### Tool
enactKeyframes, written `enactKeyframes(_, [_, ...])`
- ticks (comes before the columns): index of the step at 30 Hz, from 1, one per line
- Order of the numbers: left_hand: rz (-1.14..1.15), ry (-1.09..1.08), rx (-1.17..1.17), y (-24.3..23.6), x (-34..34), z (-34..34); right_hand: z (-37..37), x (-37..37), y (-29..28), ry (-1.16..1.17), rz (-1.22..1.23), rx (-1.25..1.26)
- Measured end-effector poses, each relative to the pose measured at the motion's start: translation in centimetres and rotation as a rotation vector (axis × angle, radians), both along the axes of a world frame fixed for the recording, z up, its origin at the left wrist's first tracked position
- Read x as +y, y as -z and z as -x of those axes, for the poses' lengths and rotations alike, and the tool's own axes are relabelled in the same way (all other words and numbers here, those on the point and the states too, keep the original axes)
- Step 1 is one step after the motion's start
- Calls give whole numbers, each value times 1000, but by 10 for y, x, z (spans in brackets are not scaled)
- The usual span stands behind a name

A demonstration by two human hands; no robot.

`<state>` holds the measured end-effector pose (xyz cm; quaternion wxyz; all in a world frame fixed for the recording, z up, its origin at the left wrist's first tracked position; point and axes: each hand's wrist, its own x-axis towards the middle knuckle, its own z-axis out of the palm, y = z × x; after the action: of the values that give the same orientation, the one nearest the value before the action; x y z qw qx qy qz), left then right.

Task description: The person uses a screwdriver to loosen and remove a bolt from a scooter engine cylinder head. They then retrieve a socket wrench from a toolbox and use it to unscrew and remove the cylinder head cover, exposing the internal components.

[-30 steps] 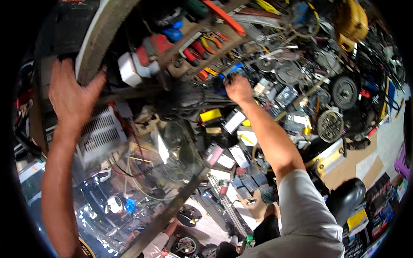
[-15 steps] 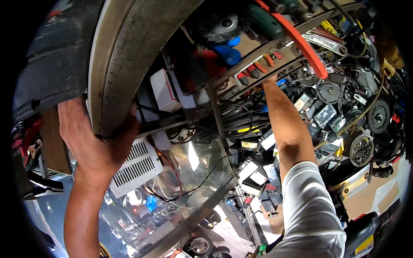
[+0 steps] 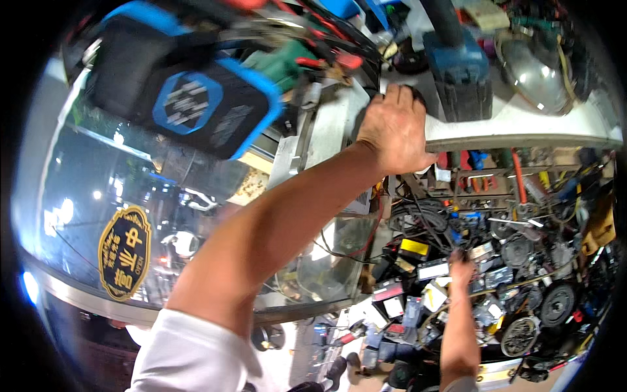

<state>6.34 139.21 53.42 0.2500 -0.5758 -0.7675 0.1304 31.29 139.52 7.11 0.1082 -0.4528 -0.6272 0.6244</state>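
Observation:
My left hand [image 3: 395,130] lies over the near edge of the white tabletop [image 3: 542,134], fingers over the top and thumb at the edge, closed on it. A blue and black cordless power tool [image 3: 460,75] stands just right of this hand. My right hand [image 3: 461,266] is lower down, over a heap of small boxes and used parts. Its fingers look curled, and what they hold, if anything, is lost among dark cables [image 3: 424,219]. A yellow box [image 3: 414,247] and a white box [image 3: 434,269] lie to its left.
A shelf under the tabletop holds orange-handled hand tools [image 3: 480,184]. Round metal parts [image 3: 556,305] lie at right. A glass display case [image 3: 196,261] with a black and gold sign [image 3: 124,253] fills the left, a black and blue case [image 3: 189,104] above it. A clear headlamp [image 3: 535,72] rests on the tabletop.
The view has pulled back and turned left. My right hand has left the hand tools on the shelf and come down to the heap. My left hand still grips the tabletop's edge.

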Motion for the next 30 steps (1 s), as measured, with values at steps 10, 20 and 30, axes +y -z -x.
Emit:
enactKeyframes(10, [-94, -272, -309, -4, -19, -20, -463, -218, -140, -363, 40, -292])
enactKeyframes(20, [-176, -210, -543, -172, -171, -41, -510, -259, -289, 230, 183, -635])
enactKeyframes(30, [-303, -311, -229, -165, -218, 91, -479, -341, -319, 248, 199, -660])
